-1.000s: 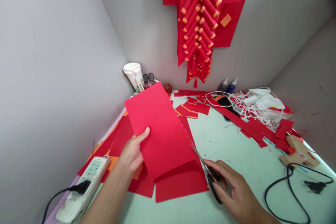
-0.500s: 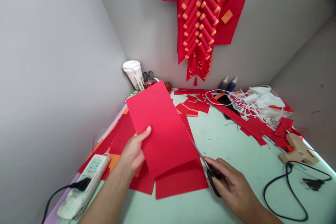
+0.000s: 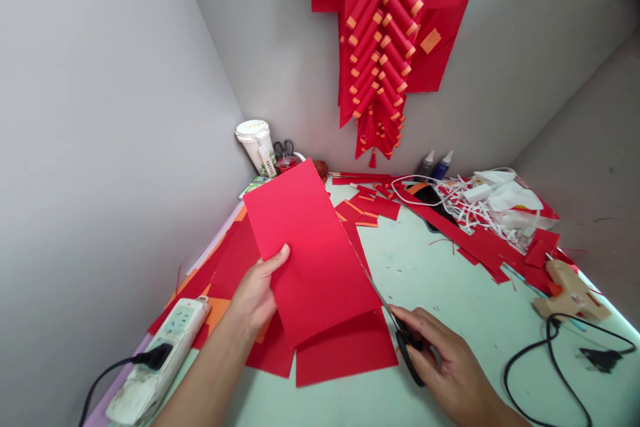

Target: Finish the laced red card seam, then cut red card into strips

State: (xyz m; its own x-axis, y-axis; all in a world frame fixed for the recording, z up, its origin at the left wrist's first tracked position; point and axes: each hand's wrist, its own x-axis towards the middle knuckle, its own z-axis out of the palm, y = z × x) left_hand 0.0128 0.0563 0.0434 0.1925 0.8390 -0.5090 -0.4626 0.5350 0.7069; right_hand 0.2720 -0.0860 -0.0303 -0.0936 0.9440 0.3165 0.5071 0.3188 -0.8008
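Observation:
My left hand (image 3: 257, 290) pinches the left edge of a red paper sheet (image 3: 315, 253), its thumb on top and its other fingers hidden underneath. The sheet is held tilted above the table. Black-handled scissors (image 3: 409, 345) are in my right hand (image 3: 445, 357), with their blades along the sheet's right edge near the lower corner. That edge looks slightly ragged. Below the held sheet lie more red sheets (image 3: 345, 363) and an orange piece (image 3: 219, 310).
A white power strip (image 3: 165, 353) with a black plug sits at left. On the right are a glue gun (image 3: 573, 290), its cord, and white paper shreds (image 3: 480, 203). A white cup (image 3: 255, 143) stands at the back. Red paper firecrackers (image 3: 380, 47) hang on the wall.
The whole view has shifted slightly, with things sitting a little lower in the picture. Both hands, the sheet and the scissors keep nearly the same positions relative to each other.

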